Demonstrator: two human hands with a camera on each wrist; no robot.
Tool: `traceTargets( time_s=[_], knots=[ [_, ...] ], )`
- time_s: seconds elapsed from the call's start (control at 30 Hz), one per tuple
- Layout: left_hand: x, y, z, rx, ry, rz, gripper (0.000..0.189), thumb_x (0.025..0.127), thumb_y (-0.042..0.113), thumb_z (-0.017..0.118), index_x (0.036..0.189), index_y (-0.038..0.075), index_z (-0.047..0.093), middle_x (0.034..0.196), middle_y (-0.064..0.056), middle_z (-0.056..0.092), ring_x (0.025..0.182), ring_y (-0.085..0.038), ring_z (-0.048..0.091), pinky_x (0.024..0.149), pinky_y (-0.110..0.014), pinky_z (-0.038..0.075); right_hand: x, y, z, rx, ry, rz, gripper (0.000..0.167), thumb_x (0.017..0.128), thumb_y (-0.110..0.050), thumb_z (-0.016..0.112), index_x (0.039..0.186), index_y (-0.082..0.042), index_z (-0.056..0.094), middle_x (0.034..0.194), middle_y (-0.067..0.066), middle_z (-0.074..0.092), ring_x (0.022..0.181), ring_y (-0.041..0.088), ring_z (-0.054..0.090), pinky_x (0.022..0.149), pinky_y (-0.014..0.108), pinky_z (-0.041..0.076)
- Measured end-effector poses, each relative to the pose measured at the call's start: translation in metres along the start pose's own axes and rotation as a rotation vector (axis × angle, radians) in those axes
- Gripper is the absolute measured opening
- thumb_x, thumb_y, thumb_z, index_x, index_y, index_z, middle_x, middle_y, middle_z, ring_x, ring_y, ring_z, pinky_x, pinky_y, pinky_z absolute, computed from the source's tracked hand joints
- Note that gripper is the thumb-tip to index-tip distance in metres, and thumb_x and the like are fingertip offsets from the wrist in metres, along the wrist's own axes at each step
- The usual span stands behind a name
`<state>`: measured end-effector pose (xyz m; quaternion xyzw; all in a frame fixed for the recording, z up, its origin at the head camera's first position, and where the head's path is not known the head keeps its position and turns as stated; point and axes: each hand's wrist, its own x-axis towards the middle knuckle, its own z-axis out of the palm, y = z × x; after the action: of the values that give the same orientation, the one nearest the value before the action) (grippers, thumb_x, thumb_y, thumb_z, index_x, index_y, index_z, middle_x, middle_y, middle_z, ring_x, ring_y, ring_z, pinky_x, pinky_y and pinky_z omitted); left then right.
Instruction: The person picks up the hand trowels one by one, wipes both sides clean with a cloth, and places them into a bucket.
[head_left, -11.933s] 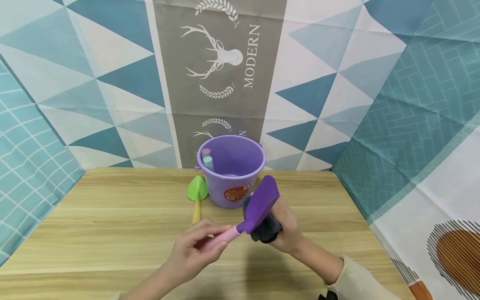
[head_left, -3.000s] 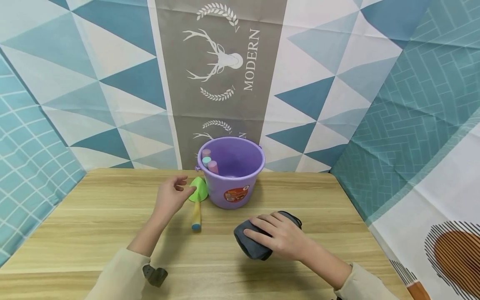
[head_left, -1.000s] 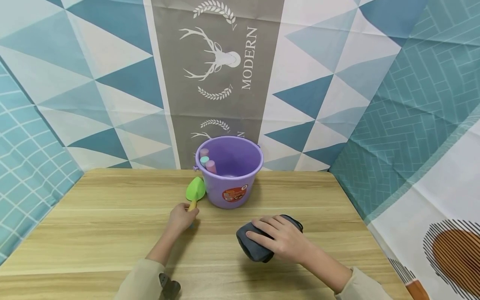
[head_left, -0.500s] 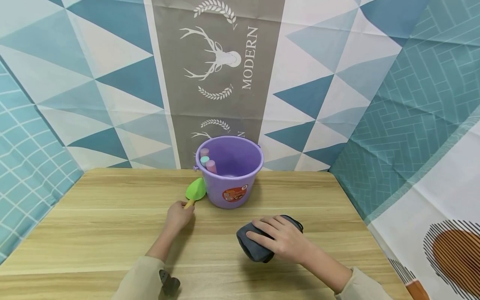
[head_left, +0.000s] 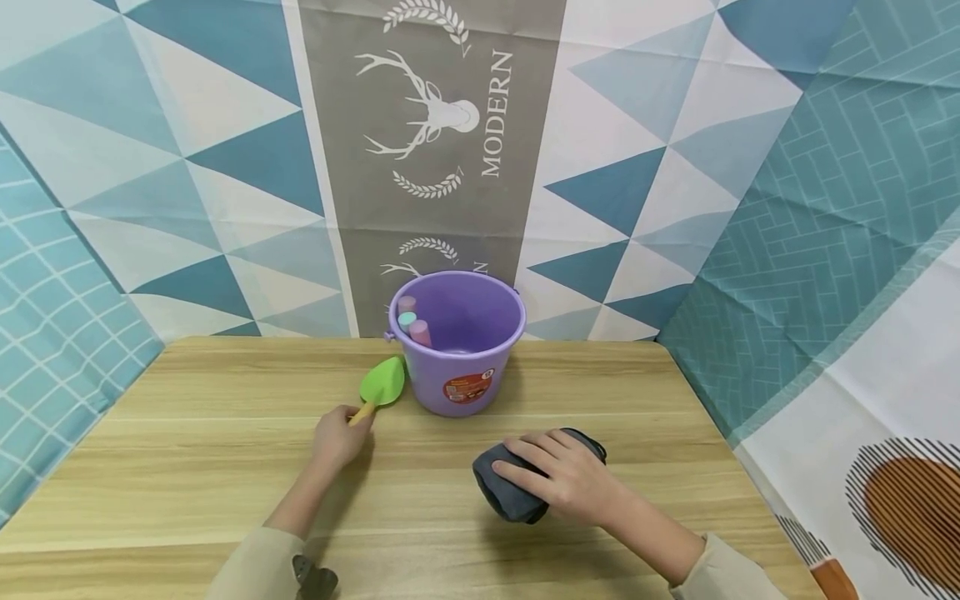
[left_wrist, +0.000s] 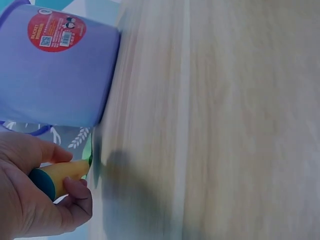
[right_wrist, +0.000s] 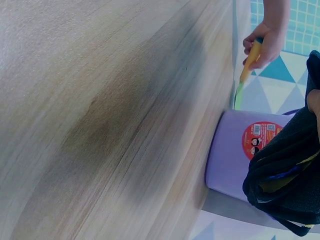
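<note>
My left hand (head_left: 339,439) holds a small toy shovel by its yellow handle (left_wrist: 71,172), thumb and fingers round it. The shovel's green blade (head_left: 383,381) points away from me, close to the left side of a purple bucket (head_left: 450,387). In the left wrist view the handle's dark teal end shows in the palm. Under the curled fingers of my right hand (head_left: 564,475) is a dark grey bunched cloth (head_left: 510,493); a thin black cord loops from its far end. Yellow and blue bits show in its folds (right_wrist: 287,175) in the right wrist view.
Three handle ends lean inside the bucket's left side, one turquoise (head_left: 407,321) and two pinkish (head_left: 420,333). The bucket stands at the back of the wooden table (head_left: 225,467), near a patterned cloth backdrop (head_left: 442,200). More patterned cloth hangs left and right.
A purple shovel, held in the left hand and against the cloth earlier, is gone from the hands; another pink handle end shows in the bucket. The left hand took the green shovel and drew it left.
</note>
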<state>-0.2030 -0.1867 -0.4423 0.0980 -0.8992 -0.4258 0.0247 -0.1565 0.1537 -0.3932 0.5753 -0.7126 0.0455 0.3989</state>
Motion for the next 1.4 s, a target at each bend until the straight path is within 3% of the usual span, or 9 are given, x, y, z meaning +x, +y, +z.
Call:
traceTargets(
  time_s=[0.3, 0.6, 0.77, 0.93, 1.4],
  knots=[
    [-0.015, -0.005, -0.02, 0.006, -0.005, 0.054, 0.041, 0.088, 0.017, 0.057, 0.115, -0.014, 0.055, 0.096, -0.025, 0.061, 0.073, -0.021, 0.054, 0.056, -0.024, 0.044, 0.001, 0.001, 0.0, 0.006, -0.013, 0.002, 0.03, 0.098, -0.023, 0.044, 0.12, -0.014, 0.061, 0.114, 0.01, 0.065, 0.095, 0.02, 0.064, 0.075, 0.034, 0.054],
    [-0.036, -0.004, -0.04, 0.051, -0.045, 0.09, 0.042, 0.086, 0.014, 0.055, 0.119, -0.012, 0.053, 0.11, -0.031, 0.058, 0.084, -0.026, 0.056, 0.06, -0.024, 0.046, 0.003, 0.002, -0.001, -0.008, -0.008, 0.001, 0.029, 0.098, -0.019, 0.042, 0.12, -0.013, 0.061, 0.116, 0.01, 0.064, 0.094, 0.02, 0.064, 0.072, 0.033, 0.053],
    [-0.047, -0.004, -0.047, 0.05, -0.061, 0.1, 0.042, 0.086, 0.014, 0.058, 0.121, -0.008, 0.054, 0.105, -0.025, 0.061, 0.076, -0.021, 0.056, 0.054, -0.024, 0.046, 0.004, 0.003, -0.001, -0.011, 0.002, -0.009, 0.029, 0.098, -0.019, 0.043, 0.12, -0.013, 0.062, 0.114, 0.01, 0.065, 0.093, 0.02, 0.064, 0.071, 0.033, 0.052],
    [-0.057, -0.002, -0.05, 0.056, -0.079, 0.12, 0.041, 0.086, 0.013, 0.059, 0.121, -0.006, 0.055, 0.099, -0.017, 0.061, 0.066, -0.014, 0.051, 0.048, -0.023, 0.044, 0.006, 0.003, 0.0, -0.013, 0.016, -0.02, 0.029, 0.097, -0.02, 0.045, 0.119, -0.013, 0.062, 0.113, 0.011, 0.066, 0.091, 0.02, 0.064, 0.069, 0.033, 0.052],
    [-0.094, 0.027, -0.045, 0.057, -0.106, 0.253, 0.034, 0.08, 0.009, 0.067, 0.113, 0.003, 0.063, 0.093, -0.007, 0.061, 0.07, -0.01, 0.049, 0.053, -0.019, 0.045, 0.015, 0.007, 0.0, -0.003, 0.023, -0.035, 0.028, 0.098, -0.018, 0.044, 0.12, -0.013, 0.062, 0.112, 0.01, 0.066, 0.092, 0.02, 0.064, 0.071, 0.034, 0.053]
  ],
)
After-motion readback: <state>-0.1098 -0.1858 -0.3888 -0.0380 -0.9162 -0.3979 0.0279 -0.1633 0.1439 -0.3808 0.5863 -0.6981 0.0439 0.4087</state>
